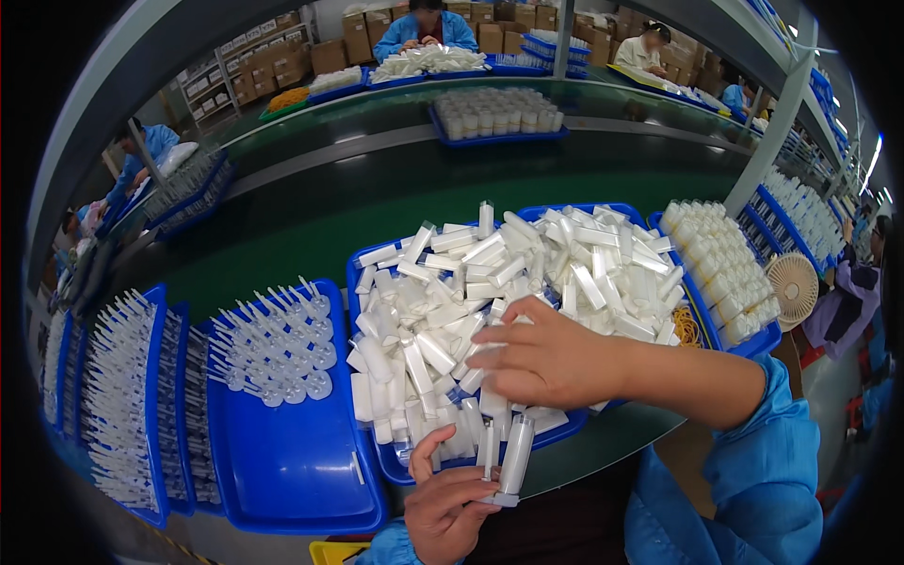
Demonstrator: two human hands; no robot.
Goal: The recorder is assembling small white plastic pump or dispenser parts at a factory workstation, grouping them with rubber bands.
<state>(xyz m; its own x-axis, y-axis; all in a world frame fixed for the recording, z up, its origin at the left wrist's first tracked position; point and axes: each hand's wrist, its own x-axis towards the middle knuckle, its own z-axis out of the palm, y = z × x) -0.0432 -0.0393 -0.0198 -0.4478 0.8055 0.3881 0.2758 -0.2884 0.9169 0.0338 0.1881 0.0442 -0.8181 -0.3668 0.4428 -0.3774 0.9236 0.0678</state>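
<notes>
Left hand [452, 508] gripping white tube [515, 459]; right hand [541, 363] pinching tubes in blue tray [391, 466]; applicator tray [301, 471] at 9 o'clock.

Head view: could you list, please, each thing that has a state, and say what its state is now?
Left hand: closed around an upright white tube.
Right hand: reaching into the pile of white tubes, fingers bent.
Middle blue tray: heaped full.
Left blue tray: partly filled, clear pump parts at its far end.
Right tray: filled with standing white bottles.
Small fan: blades indistinct.
</notes>
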